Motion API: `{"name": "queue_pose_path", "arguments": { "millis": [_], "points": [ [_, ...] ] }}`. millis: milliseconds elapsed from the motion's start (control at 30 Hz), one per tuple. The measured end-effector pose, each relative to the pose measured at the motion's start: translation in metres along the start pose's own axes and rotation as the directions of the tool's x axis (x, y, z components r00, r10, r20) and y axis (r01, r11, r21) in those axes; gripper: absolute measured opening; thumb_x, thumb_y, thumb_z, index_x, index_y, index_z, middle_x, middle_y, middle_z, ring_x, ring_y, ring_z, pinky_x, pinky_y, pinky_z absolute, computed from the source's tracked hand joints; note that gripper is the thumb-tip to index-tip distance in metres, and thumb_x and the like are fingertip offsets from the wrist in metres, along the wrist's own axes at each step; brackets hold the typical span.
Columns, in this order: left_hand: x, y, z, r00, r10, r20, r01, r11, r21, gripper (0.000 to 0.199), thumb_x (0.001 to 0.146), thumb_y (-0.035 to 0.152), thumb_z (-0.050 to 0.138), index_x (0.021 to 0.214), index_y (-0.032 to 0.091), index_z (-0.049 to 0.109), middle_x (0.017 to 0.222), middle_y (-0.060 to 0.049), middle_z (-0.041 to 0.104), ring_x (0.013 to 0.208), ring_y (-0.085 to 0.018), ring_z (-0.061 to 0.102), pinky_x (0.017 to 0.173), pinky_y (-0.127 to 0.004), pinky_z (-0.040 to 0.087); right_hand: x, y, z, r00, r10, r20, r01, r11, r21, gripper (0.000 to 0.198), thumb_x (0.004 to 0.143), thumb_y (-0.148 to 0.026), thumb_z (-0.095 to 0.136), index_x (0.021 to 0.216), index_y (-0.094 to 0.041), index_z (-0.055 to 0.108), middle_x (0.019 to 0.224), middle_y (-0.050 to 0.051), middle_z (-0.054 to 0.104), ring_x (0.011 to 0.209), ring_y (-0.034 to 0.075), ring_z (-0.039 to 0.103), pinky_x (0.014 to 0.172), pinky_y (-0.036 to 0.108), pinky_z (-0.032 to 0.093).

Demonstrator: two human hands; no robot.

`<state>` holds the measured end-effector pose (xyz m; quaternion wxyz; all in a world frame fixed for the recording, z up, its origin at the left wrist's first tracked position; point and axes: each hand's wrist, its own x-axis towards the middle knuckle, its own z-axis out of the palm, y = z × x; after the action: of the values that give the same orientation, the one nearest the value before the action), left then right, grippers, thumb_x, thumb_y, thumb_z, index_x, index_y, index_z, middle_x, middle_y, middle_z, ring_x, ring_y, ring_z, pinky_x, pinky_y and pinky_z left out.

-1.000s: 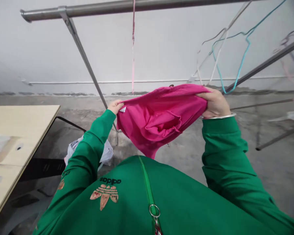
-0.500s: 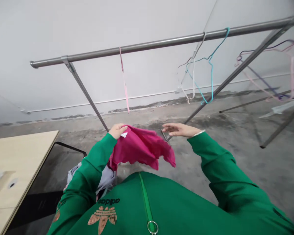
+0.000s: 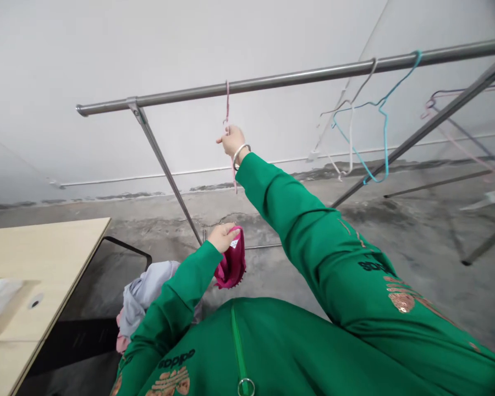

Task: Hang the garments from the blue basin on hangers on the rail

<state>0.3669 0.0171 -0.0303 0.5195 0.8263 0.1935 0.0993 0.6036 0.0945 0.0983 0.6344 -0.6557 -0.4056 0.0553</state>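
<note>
garment (image 3: pixel 231 267) hangs bunched beneath the fingers of left hand (image 3: pixel 221 237), which pinch its edge beside label (image 3: pixel 234 242). right hand (image 3: pixel 232 141), higher and farther forward than the left fingers, is closed around pink hanger (image 3: pixel 227 104), hooked on rail (image 3: pixel 292 79) above those fingers. blue hanger (image 3: pixel 386 137): well to their right.

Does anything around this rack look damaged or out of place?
Yes, the wall looks worn at its foot: dark, ragged patches break its pale surface near the floor. Nothing seems wrong with the pink garment in the left hand or the pink hanger at the right hand.
</note>
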Motion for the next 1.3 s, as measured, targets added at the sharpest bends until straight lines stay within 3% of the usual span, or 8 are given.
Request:
{"name": "queue_pose_path", "arguments": {
  "millis": [233, 467, 700, 867, 933, 1033, 1167, 1300],
  "points": [
    [0.007, -0.014, -0.01, 0.999, -0.04, -0.009, 0.039, 0.999, -0.018, 0.026, 0.08, 0.031, 0.057, 0.06, 0.016, 0.051, 0.05, 0.006, 0.044, 0.054, -0.009, 0.041, 0.057, -0.023, 0.034, -0.034, -0.008, -0.043, 0.998, -0.052, -0.046, 0.045, 0.99, -0.133, 0.03, 0.087, -0.007, 0.038, 0.112, -0.012, 0.054, 0.083, 0.006, 0.064, 0.072, 0.013, 0.055, 0.072, 0.029, 0.05],
    [0.033, -0.007, -0.02, 0.999, -0.038, -0.029, 0.037, 0.998, -0.046, 0.026, 0.077, 0.03, 0.06, 0.057, 0.016, 0.051, 0.05, 0.006, 0.045, 0.052, -0.009, 0.04, 0.056, -0.023, 0.033, -0.135, -0.011, -0.105, 0.989, -0.141, -0.048, 0.136, 0.986, -0.098, 0.04, 0.093, -0.045, 0.043, 0.128, -0.025, 0.047, 0.095, 0.006, 0.063, 0.064, 0.013, 0.05, 0.057, 0.029, 0.046],
    [0.059, 0.009, -0.051, 0.997, -0.049, -0.054, 0.043, 0.993, -0.114, 0.028, 0.076, 0.03, 0.067, 0.058, 0.015, 0.053, 0.051, 0.005, 0.05, 0.05, -0.008, 0.043, 0.056, -0.023, 0.036, -0.224, 0.017, -0.182, 0.966, 0.258, 0.014, -0.258, 0.963, 0.072, 0.039, 0.078, -0.062, 0.059, 0.095, -0.027, 0.057, 0.057, -0.001, 0.04, 0.047, 0.014, 0.029, 0.048, 0.031, 0.023],
    [0.077, 0.024, -0.066, 0.998, -0.061, -0.018, 0.057, 0.987, -0.152, 0.022, 0.074, 0.026, 0.069, 0.061, 0.014, 0.058, 0.052, 0.003, 0.055, 0.049, -0.008, 0.047, 0.056, -0.023, 0.038, -0.237, 0.02, -0.238, 0.921, 0.304, 0.244, -0.32, 0.947, 0.028, 0.037, 0.067, -0.061, 0.071, 0.065, -0.027, 0.059, 0.048, -0.002, 0.037, 0.045, 0.014, 0.034, 0.051, 0.035, 0.032],
    [0.083, 0.034, -0.065, 0.998, -0.052, 0.026, 0.056, 0.983, -0.172, 0.022, 0.073, 0.029, 0.071, 0.063, 0.013, 0.059, 0.053, 0.003, 0.057, 0.049, -0.009, 0.048, 0.056, -0.023, 0.04, -0.236, 0.014, -0.23, 0.878, 0.271, 0.394, -0.292, 0.956, -0.006, 0.033, 0.067, -0.052, 0.076, 0.063, -0.022, 0.064, 0.078, 0.009, 0.063, 0.073, 0.02, 0.058, 0.07, 0.039, 0.045],
    [0.087, 0.054, -0.055, 0.989, 0.002, 0.151, 0.022, 0.987, -0.157, 0.021, 0.074, 0.031, 0.071, 0.068, 0.013, 0.061, 0.056, 0.002, 0.06, 0.051, -0.009, 0.051, 0.055, -0.022, 0.041, -0.224, 0.009, -0.18, 0.749, 0.15, 0.646, -0.129, 0.988, -0.08, 0.031, 0.074, -0.048, 0.072, 0.07, -0.017, 0.069, 0.138, 0.011, 0.049, 0.128, 0.028, 0.045, 0.106, 0.04, 0.036],
    [0.082, 0.081, -0.052, 0.941, 0.129, 0.314, -0.12, 0.992, -0.049, 0.017, 0.077, 0.029, 0.066, 0.074, 0.012, 0.063, 0.061, 0.002, 0.061, 0.056, -0.009, 0.053, 0.059, -0.022, 0.043, -0.203, 0.014, -0.107, 0.71, 0.05, 0.703, 0.031, 0.994, -0.102, 0.044, 0.077, -0.056, 0.062, 0.068, -0.014, 0.063, 0.091, 0.01, 0.06, 0.09, 0.02, 0.054, 0.083, 0.035, 0.044],
    [0.077, 0.081, -0.079, 0.887, 0.201, 0.415, -0.26, 0.961, 0.09, 0.023, 0.071, 0.029, 0.069, 0.085, 0.011, 0.066, 0.071, 0.001, 0.063, 0.066, -0.011, 0.055, 0.067, -0.024, 0.045, -0.191, 0.01, -0.095, 0.718, 0.052, 0.694, 0.04, 0.993, -0.115, 0.045, 0.081, -0.054, 0.057, 0.06, -0.015, 0.052, 0.062, 0.0, 0.043, 0.062, 0.01, 0.04, 0.059, 0.027, 0.034]
  ]
}}
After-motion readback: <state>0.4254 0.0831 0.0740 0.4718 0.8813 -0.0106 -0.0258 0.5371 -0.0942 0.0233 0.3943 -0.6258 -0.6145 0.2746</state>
